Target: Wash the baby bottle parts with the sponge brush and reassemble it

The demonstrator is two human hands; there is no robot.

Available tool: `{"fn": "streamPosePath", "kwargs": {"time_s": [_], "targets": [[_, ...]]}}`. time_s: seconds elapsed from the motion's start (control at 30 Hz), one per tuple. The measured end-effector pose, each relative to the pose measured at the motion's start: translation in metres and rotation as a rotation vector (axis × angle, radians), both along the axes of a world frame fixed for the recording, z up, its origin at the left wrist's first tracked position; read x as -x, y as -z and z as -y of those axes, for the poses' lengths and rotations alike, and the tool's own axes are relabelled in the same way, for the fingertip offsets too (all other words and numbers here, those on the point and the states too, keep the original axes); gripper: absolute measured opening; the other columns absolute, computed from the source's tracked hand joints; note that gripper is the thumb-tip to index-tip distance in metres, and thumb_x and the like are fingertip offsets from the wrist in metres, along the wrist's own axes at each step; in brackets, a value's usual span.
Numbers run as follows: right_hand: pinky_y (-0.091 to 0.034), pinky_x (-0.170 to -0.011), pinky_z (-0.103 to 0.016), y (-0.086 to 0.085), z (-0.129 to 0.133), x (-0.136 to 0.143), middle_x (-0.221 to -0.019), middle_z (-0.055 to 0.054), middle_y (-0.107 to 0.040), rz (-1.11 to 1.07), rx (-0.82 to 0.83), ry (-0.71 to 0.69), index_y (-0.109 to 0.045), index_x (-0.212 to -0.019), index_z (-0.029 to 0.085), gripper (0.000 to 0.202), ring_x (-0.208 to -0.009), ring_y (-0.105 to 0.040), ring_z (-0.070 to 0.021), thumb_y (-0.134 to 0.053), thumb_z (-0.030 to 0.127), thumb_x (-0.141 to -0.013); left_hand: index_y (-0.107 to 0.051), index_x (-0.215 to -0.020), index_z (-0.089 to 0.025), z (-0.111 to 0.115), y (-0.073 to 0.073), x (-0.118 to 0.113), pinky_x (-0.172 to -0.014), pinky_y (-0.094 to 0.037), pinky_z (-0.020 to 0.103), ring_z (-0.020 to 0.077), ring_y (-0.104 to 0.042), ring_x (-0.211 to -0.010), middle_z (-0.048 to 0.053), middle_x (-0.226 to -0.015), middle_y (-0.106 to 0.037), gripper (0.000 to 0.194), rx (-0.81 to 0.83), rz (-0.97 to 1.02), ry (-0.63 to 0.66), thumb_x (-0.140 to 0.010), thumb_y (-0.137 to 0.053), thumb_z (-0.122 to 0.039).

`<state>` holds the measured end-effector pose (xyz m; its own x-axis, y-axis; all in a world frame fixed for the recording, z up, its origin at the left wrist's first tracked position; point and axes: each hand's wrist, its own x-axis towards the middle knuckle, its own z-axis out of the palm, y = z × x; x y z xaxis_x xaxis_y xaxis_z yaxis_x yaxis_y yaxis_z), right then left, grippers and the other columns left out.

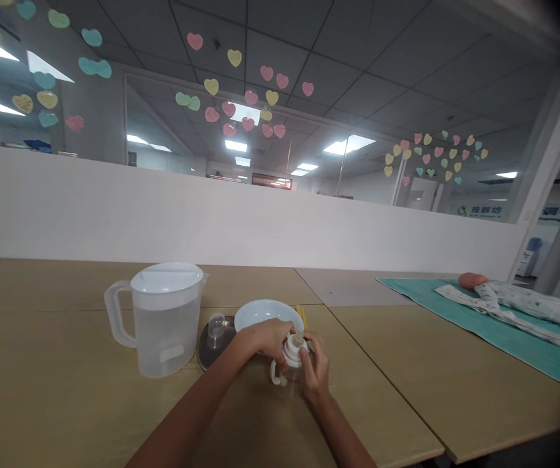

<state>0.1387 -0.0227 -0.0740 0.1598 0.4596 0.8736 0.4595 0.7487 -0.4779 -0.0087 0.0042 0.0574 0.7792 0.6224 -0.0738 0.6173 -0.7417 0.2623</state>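
Observation:
A baby bottle with a white collar, a pale teat on top and a white side handle stands upright between my hands, close to the tabletop. My left hand is closed around its collar from the left. From the right, my right hand grips the collar and upper body with thumb and fingers. Just behind my left hand sits a pale blue bowl. Left of the bowl, a clear cap rests on a dark round metal tray.
A translucent pitcher holding clear liquid stands to the left. A yellow item lies behind the bowl. On the right, a doll in patterned clothes lies on a green mat. A white low wall with glass above borders the table.

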Motion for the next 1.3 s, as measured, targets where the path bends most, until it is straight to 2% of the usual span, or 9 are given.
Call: {"fn": "streamPosePath", "kwargs": {"time_s": [0.13, 0.27, 0.5, 0.67, 0.8, 1.07, 1.3], "targets": [[-0.044, -0.076, -0.035, -0.001, -0.001, 0.001, -0.094, -0.007, -0.056, 0.052, -0.022, 0.048, -0.052, -0.106, 0.019, 0.026, -0.088, -0.055, -0.0217, -0.050, 0.037, -0.087, -0.058, -0.099, -0.022, -0.004, 0.001, 0.003, -0.066, -0.043, 0.026, 0.0242, -0.060, -0.088, 0.003, -0.097, -0.066, 0.053, 0.044, 0.062, 0.021, -0.052, -0.080, -0.033], [-0.042, -0.077, -0.035, -0.005, 0.001, 0.005, -0.092, -0.006, -0.052, 0.068, -0.007, 0.122, -0.052, -0.102, 0.020, 0.026, -0.088, -0.051, -0.0216, -0.051, 0.040, -0.086, -0.058, -0.102, -0.022, -0.006, 0.004, 0.003, -0.062, -0.041, 0.025, 0.0233, -0.060, -0.085, 0.002, -0.094, -0.065, 0.058, 0.057, 0.064, 0.002, -0.050, -0.080, -0.034], [-0.039, -0.078, -0.035, -0.010, 0.002, 0.008, -0.091, -0.006, -0.055, 0.004, 0.017, -0.012, -0.059, -0.094, 0.020, 0.032, -0.089, -0.051, -0.0219, -0.035, 0.041, -0.090, -0.056, -0.101, -0.021, -0.008, 0.006, 0.002, -0.064, -0.042, 0.026, 0.0230, -0.060, -0.086, 0.002, -0.095, -0.064, 0.058, 0.042, 0.049, 0.015, -0.051, -0.080, -0.036], [-0.037, -0.074, -0.034, -0.015, -0.003, 0.010, -0.087, -0.005, -0.059, -0.011, 0.037, 0.006, -0.062, -0.086, 0.020, 0.033, -0.084, -0.052, -0.0214, -0.031, 0.034, -0.086, -0.056, -0.090, -0.022, -0.010, 0.009, 0.002, -0.064, -0.041, 0.026, 0.0227, -0.060, -0.084, 0.001, -0.088, -0.065, 0.049, 0.029, 0.072, 0.025, -0.050, -0.080, -0.036], [-0.037, -0.072, -0.034, -0.020, -0.001, 0.012, -0.084, -0.004, -0.059, 0.008, 0.055, 0.020, -0.062, -0.083, 0.020, 0.032, -0.080, -0.052, -0.0202, -0.030, 0.027, -0.084, -0.055, -0.091, -0.020, -0.011, 0.009, 0.002, -0.063, -0.040, 0.025, 0.0228, -0.060, -0.083, 0.000, -0.085, -0.064, 0.051, 0.031, 0.052, 0.006, -0.049, -0.079, -0.037], [-0.037, -0.079, -0.035, -0.010, 0.011, 0.008, -0.094, -0.005, -0.059, 0.039, 0.100, 0.105, -0.062, -0.100, 0.022, 0.026, -0.091, -0.052, -0.0222, -0.041, 0.033, -0.090, -0.061, -0.097, -0.021, -0.009, 0.003, 0.000, -0.065, -0.042, 0.024, 0.0228, -0.060, -0.088, 0.002, -0.094, -0.066, 0.056, 0.049, 0.017, -0.006, -0.047, -0.080, -0.035], [-0.035, -0.072, -0.036, -0.005, 0.017, 0.002, -0.083, -0.005, -0.059, 0.090, -0.075, 0.275, -0.063, -0.098, 0.022, 0.024, -0.079, -0.051, -0.0207, -0.041, 0.026, -0.091, -0.063, -0.091, -0.020, -0.011, 0.002, 0.002, -0.064, -0.044, 0.023, 0.0201, -0.062, -0.081, 0.000, -0.088, -0.067, 0.050, 0.102, 0.024, -0.025, -0.046, -0.081, -0.032]]}}
